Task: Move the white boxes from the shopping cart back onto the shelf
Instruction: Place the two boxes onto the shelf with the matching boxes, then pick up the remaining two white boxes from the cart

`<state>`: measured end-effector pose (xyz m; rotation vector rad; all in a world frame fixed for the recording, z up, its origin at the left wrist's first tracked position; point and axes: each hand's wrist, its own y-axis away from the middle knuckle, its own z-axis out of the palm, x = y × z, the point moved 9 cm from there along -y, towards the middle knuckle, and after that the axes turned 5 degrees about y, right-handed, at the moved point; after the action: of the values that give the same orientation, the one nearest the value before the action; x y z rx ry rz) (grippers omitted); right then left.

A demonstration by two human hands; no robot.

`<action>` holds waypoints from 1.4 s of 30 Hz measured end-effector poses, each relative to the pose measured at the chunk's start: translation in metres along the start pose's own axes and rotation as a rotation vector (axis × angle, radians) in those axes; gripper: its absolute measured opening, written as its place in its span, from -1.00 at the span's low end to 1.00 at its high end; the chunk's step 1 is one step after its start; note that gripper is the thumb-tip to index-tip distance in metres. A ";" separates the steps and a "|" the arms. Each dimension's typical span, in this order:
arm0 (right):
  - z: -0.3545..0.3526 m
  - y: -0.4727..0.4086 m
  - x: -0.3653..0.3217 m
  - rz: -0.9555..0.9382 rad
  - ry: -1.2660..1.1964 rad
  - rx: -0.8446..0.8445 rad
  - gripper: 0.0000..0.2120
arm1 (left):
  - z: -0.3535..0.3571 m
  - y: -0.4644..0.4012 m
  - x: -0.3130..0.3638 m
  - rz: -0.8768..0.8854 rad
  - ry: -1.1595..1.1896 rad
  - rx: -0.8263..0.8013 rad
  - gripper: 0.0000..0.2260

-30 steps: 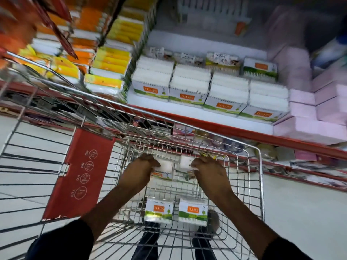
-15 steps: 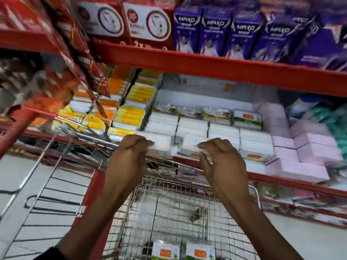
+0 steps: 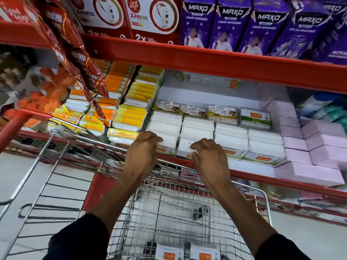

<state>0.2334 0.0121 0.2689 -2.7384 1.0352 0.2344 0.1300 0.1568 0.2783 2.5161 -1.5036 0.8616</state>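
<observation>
My left hand grips a white box at the front of the left stack on the shelf. My right hand grips a second white box on the neighbouring stack. Both boxes sit level with the rows of white boxes on the red shelf. Two more white boxes with orange labels lie in the wire shopping cart at the bottom edge of the view. My fingers hide the near edges of the held boxes.
Yellow and orange packs fill the shelf to the left, pink boxes to the right. An upper red shelf carries purple cartons overhead. Red hanging sachets dangle at the left. The cart's red flap stands below my left arm.
Both hands lifted a white box each out of the cart and carried them up and forward onto the front of the shelf stacks. The view tilted upward.
</observation>
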 end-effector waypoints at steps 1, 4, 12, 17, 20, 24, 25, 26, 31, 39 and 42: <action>0.003 -0.001 0.000 0.000 0.004 -0.004 -0.77 | 0.002 0.000 0.000 -0.002 0.000 0.000 -0.69; 0.007 -0.003 0.000 -0.002 0.007 -0.007 -0.77 | 0.007 0.001 -0.002 -0.009 0.000 0.001 -0.68; 0.009 -0.004 0.002 -0.031 -0.023 -0.006 -0.78 | 0.012 0.001 -0.004 0.013 0.006 0.013 -0.70; 0.004 0.006 0.003 -0.064 -0.031 0.016 -0.70 | 0.012 0.014 -0.002 0.031 -0.038 0.034 -0.71; -0.003 0.037 0.009 -0.102 -0.067 0.100 -0.70 | 0.017 0.046 0.001 0.023 -0.019 0.065 -0.72; 0.039 0.101 0.029 -0.115 -0.079 0.009 -0.75 | 0.087 0.123 -0.013 -0.014 0.072 -0.129 -0.77; 0.065 0.118 0.036 -0.089 -0.079 -0.094 -0.75 | 0.112 0.144 -0.022 -0.058 0.089 -0.229 -0.77; 0.094 0.135 0.046 -0.047 -0.085 -0.222 -0.75 | 0.139 0.167 -0.030 -0.099 0.098 -0.344 -0.77; 0.229 0.234 0.083 0.076 -0.052 -0.797 -0.63 | 0.257 0.268 -0.068 -0.253 0.105 -0.843 -0.61; 0.272 0.259 0.089 -0.010 -0.007 -0.903 -0.73 | 0.308 0.300 -0.088 -0.141 0.108 -0.896 -0.59; 0.258 0.255 0.088 0.007 -0.033 -0.864 -0.76 | 0.287 0.279 -0.071 -0.122 0.105 -0.892 -0.68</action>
<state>0.1090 -0.1677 -0.0341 -3.4402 1.1177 0.9114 -0.0073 -0.0306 -0.0556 1.8318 -1.2771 0.2003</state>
